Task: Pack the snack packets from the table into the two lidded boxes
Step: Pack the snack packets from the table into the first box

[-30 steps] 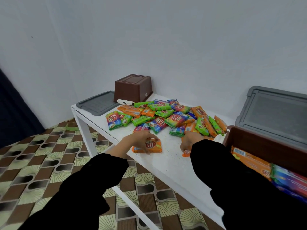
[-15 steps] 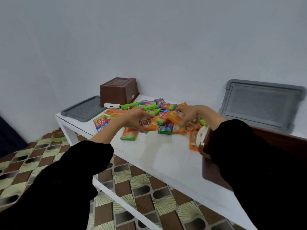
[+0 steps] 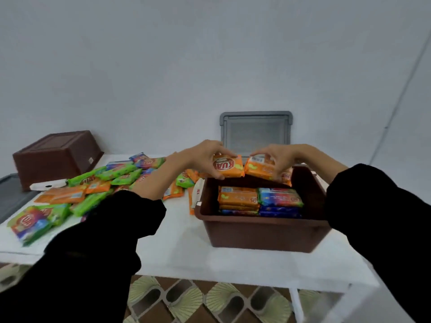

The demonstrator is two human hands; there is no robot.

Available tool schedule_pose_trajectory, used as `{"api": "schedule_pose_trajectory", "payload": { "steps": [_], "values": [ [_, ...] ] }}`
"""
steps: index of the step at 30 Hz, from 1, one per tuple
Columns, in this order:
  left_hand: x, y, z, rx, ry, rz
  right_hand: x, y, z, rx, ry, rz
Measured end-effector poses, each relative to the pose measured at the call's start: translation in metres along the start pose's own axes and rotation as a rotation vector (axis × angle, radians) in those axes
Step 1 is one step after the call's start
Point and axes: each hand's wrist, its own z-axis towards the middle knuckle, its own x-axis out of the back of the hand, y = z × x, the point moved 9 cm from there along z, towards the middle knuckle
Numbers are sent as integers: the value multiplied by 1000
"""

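An open brown box (image 3: 261,234) stands on the white table (image 3: 186,252), holding stacked orange packets (image 3: 238,197) and blue packets (image 3: 279,199). Above its far rim my left hand (image 3: 205,157) grips an orange snack packet (image 3: 229,167), and my right hand (image 3: 277,159) grips another orange packet (image 3: 257,169) beside it. A heap of green, orange and rainbow packets (image 3: 102,183) lies on the table to the left.
A second brown box (image 3: 56,155) sits upside down at the back left, next to a grey lid (image 3: 11,199) and a small white object (image 3: 49,184). Another grey lid (image 3: 256,131) leans on the wall behind the open box. Patterned floor lies below.
Both hands lifted orange packets off the table and carried them right, over the open box. The view swung right, bringing the open box to the centre.
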Motion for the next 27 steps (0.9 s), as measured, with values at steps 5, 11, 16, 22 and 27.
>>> {"api": "schedule_pose_trajectory", "payload": {
  "steps": [5, 11, 16, 22, 27],
  "values": [
    [-54, 36, 39, -104, -148, 24, -26, 38, -13, -82, 24, -98],
    [-99, 24, 48, -90, -192, 106, -44, 48, -10, -1, 175, -30],
    [-98, 26, 47, -103, -162, 121, -63, 52, 1, 1, 61, -147],
    [-96, 30, 48, -106, -89, 191, -55, 44, 4, 21, 245, -187],
    [-96, 32, 45, -99, -75, 259, -67, 44, -1, 2, 264, -280]
  ]
}}
